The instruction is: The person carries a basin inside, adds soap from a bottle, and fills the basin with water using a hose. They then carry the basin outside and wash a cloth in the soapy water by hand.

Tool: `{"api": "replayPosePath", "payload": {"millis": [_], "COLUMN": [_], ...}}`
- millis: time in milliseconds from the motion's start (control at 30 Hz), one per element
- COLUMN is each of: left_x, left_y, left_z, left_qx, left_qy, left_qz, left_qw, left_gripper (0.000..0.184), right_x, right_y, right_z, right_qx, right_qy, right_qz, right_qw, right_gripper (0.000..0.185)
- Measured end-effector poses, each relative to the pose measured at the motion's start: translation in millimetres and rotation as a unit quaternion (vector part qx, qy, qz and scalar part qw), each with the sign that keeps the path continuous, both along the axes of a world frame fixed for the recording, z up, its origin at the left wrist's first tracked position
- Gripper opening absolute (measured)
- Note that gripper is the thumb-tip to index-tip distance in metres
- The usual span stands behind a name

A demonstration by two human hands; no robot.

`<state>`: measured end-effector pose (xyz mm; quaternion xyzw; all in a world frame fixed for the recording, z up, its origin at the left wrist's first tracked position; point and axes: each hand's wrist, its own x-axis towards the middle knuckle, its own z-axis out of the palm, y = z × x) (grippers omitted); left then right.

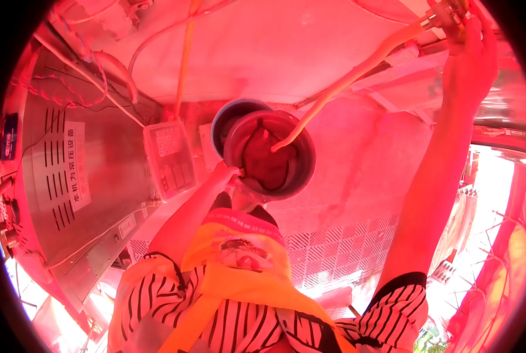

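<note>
My left hand (224, 175) is closed on the near left rim of a round bucket (308, 167), with the thumb over the edge. Up at the top right, my raised right hand (473, 67) has its fingers around a metal tap (448, 15). From that tap a yellowish hose (357, 73) runs down, and its free end hangs inside the bucket. Something dark, perhaps cloth or liquid, shows in the bucket; the red light hides which. A second, bluish bucket (217, 132) stands partly behind the first.
A metal cabinet (101, 159) with vent slots and a label lines the left side. Beside it is a clear-fronted electrical box (170, 162). Pipes and cables run along the walls. Patterned floor tiles (345, 244) lie behind my apron (245, 270). Everything is tinted red.
</note>
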<state>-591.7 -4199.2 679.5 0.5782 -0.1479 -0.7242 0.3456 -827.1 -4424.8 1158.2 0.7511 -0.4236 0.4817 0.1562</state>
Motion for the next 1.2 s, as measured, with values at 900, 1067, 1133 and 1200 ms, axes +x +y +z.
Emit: {"api": "replayPosePath", "payload": {"millis": [900, 1067, 1133, 1200], "left_x": [15, 16, 16, 17], "left_y": [-13, -10, -6, -3], "left_z": [41, 52, 46, 43], "left_qx": [0.016, 0.027, 0.03, 0.022], "left_qy": [-0.02, 0.005, 0.006, 0.002], "left_qz": [-0.019, -0.009, -0.013, -0.016], "left_qw": [0.999, 1.0, 0.999, 1.0], "left_gripper": [0.035, 0.038, 0.037, 0.035], "right_x": [11, -10, -15, -17], "right_y": [-19, -37, -40, -47], "right_z": [46, 43, 41, 41], "right_qx": [0.132, 0.231, 0.258, 0.251], "right_qy": [-0.279, -0.405, -0.393, -0.358], "right_qz": [0.131, 0.251, 0.292, 0.217], "right_qw": [0.942, 0.848, 0.833, 0.873], "right_gripper": [0.036, 0.034, 0.034, 0.039]}}
